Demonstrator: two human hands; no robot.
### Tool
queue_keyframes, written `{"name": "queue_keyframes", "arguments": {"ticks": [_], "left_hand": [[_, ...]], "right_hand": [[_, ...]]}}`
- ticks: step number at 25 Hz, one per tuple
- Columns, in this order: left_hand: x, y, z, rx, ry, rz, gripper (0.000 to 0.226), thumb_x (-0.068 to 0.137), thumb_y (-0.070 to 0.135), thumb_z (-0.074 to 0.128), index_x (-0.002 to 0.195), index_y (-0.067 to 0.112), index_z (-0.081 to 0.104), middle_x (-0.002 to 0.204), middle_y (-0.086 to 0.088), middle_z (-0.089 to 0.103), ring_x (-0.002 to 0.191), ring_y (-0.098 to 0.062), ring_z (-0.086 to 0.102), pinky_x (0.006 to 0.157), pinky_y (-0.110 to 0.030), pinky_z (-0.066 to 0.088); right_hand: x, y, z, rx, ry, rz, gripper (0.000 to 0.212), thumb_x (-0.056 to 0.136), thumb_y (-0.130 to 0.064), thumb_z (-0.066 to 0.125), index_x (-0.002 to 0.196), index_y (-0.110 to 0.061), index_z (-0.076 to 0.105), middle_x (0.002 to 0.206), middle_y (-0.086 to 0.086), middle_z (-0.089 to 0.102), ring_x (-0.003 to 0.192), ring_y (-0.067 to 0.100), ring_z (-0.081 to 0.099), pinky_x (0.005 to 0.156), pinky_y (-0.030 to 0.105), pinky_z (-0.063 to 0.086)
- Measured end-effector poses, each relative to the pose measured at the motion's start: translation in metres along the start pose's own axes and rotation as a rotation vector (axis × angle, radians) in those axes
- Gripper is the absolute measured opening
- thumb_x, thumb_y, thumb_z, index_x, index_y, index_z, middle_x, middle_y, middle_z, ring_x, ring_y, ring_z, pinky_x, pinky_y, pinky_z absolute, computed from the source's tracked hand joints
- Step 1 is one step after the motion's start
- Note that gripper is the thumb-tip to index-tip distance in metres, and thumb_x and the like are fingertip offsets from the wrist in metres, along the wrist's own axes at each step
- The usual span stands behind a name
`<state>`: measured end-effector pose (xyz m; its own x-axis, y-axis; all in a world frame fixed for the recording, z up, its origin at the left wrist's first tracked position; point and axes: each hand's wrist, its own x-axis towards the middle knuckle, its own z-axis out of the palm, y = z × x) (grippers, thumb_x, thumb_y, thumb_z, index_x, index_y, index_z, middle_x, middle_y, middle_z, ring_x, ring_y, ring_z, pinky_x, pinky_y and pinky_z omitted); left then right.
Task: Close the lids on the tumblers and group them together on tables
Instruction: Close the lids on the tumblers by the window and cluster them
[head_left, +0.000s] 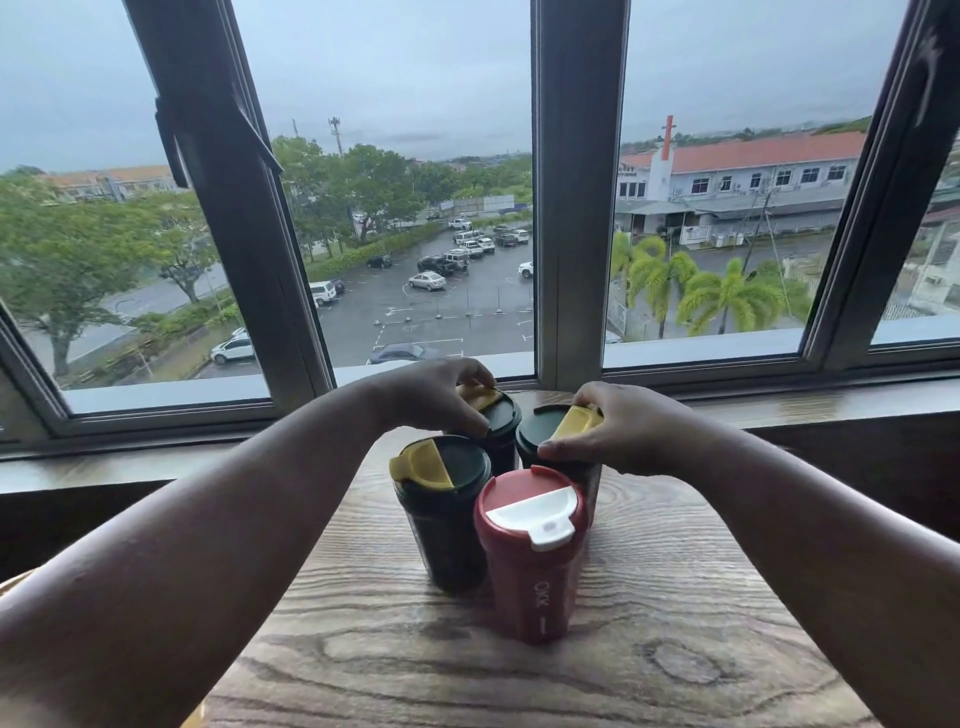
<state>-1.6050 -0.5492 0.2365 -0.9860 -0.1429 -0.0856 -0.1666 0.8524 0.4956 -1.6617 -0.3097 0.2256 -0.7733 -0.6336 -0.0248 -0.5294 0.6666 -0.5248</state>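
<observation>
Fingers on both hands are curled down over the two back tumblers, so each hand is gripping a cup from the top. Left hand (441, 395) is clamped on the rim of the back-left green tumbler (501, 434), fingertips right on its yellow flap (480, 397), which looks tilted up a bit. Right hand (618, 428) is wrapped over the back-right green tumbler (535, 434), thumb against the near edge of the lid and fingers over the far side of its yellow flap (574, 421).

All four cups stand upright in a tight bunch, pretty much touching, near the window end of a wood-grain table (675, 623). Front-left is another green tumbler (441, 525) with a yellow flap, and front-right, closest to the person, is a red tumbler (532, 566) with a white flap (537, 512) lying flat on its lid. Nobody's touching the front two. Big window (576, 208) right behind, parking lot outside.
</observation>
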Motion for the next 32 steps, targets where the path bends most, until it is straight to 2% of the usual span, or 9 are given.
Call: {"name": "queue_keyframes", "arguments": {"ticks": [5,8,12,17,20,23,27,29,32], "left_hand": [[0.002,-0.002,-0.001,-0.091,-0.082,0.011,0.069,0.052,0.029,0.075,0.119,0.036,0.059,0.132,0.003,0.050,0.119,-0.019,0.051,0.097,-0.034,0.052],[0.002,-0.002,-0.001,-0.163,-0.130,0.003,0.070,0.042,0.034,0.077,0.109,0.044,0.059,0.132,0.001,0.049,0.118,-0.020,0.052,0.099,-0.041,0.053],[0.005,-0.008,0.000,-0.215,-0.178,0.014,0.072,0.041,0.034,0.078,0.110,0.044,0.059,0.135,-0.002,0.047,0.123,-0.025,0.051,0.102,-0.045,0.051],[0.006,-0.007,0.002,-0.330,-0.199,0.015,0.071,0.044,0.029,0.076,0.113,0.038,0.061,0.132,-0.011,0.050,0.110,-0.026,0.057,0.081,-0.034,0.054],[0.003,-0.004,0.006,-0.266,-0.138,0.000,0.075,0.054,0.032,0.086,0.123,0.035,0.055,0.128,-0.006,0.054,0.111,-0.022,0.059,0.089,-0.035,0.057],[0.000,0.001,0.007,-0.158,-0.064,0.016,0.066,0.070,0.027,0.087,0.126,0.032,0.054,0.124,-0.003,0.055,0.105,-0.019,0.059,0.084,-0.033,0.058],[-0.003,0.003,0.004,-0.122,-0.075,0.024,0.066,0.069,0.027,0.084,0.127,0.033,0.053,0.125,-0.003,0.052,0.108,-0.020,0.057,0.090,-0.036,0.056],[-0.005,0.002,0.004,-0.175,-0.111,0.011,0.071,0.065,0.031,0.083,0.128,0.035,0.051,0.128,-0.004,0.051,0.110,-0.023,0.058,0.093,-0.039,0.057],[-0.013,0.001,0.008,-0.144,-0.026,0.014,0.073,0.077,0.028,0.081,0.140,0.033,0.043,0.140,-0.006,0.046,0.115,-0.023,0.055,0.094,-0.037,0.055]], "right_hand": [[0.011,0.014,-0.003,0.144,-0.083,-0.051,0.078,0.066,-0.055,0.084,0.129,-0.021,0.054,0.098,-0.003,0.062,0.075,0.011,0.061,0.055,0.020,0.048],[0.015,0.025,-0.006,0.266,-0.163,-0.086,0.074,0.069,-0.042,0.086,0.133,-0.025,0.053,0.107,-0.001,0.063,0.084,0.014,0.064,0.065,0.024,0.054],[0.020,0.035,-0.009,0.443,-0.301,-0.122,0.073,0.066,-0.027,0.089,0.132,-0.033,0.058,0.098,-0.002,0.064,0.081,0.009,0.063,0.071,0.028,0.051],[0.026,0.042,-0.008,0.497,-0.335,-0.141,0.072,0.060,-0.027,0.086,0.126,-0.034,0.057,0.101,0.002,0.064,0.082,0.011,0.063,0.076,0.032,0.050],[0.023,0.044,-0.005,0.452,-0.307,-0.183,0.077,0.063,-0.027,0.090,0.131,-0.032,0.054,0.112,0.008,0.067,0.088,0.016,0.066,0.082,0.036,0.054],[0.021,0.044,-0.002,0.379,-0.234,-0.230,0.075,0.072,-0.021,0.088,0.136,-0.029,0.050,0.118,0.003,0.066,0.089,0.009,0.067,0.076,0.020,0.054],[0.020,0.046,-0.001,0.392,-0.225,-0.232,0.077,0.071,-0.023,0.088,0.137,-0.029,0.050,0.118,0.000,0.066,0.094,0.009,0.067,0.078,0.018,0.052],[0.020,0.045,-0.002,0.368,-0.235,-0.232,0.080,0.070,-0.027,0.088,0.139,-0.030,0.048,0.121,-0.004,0.064,0.098,0.005,0.066,0.081,0.015,0.050],[0.021,0.040,-0.005,0.323,-0.231,-0.225,0.080,0.070,-0.044,0.085,0.140,-0.030,0.048,0.122,-0.004,0.062,0.101,0.006,0.064,0.087,0.018,0.048]]}}
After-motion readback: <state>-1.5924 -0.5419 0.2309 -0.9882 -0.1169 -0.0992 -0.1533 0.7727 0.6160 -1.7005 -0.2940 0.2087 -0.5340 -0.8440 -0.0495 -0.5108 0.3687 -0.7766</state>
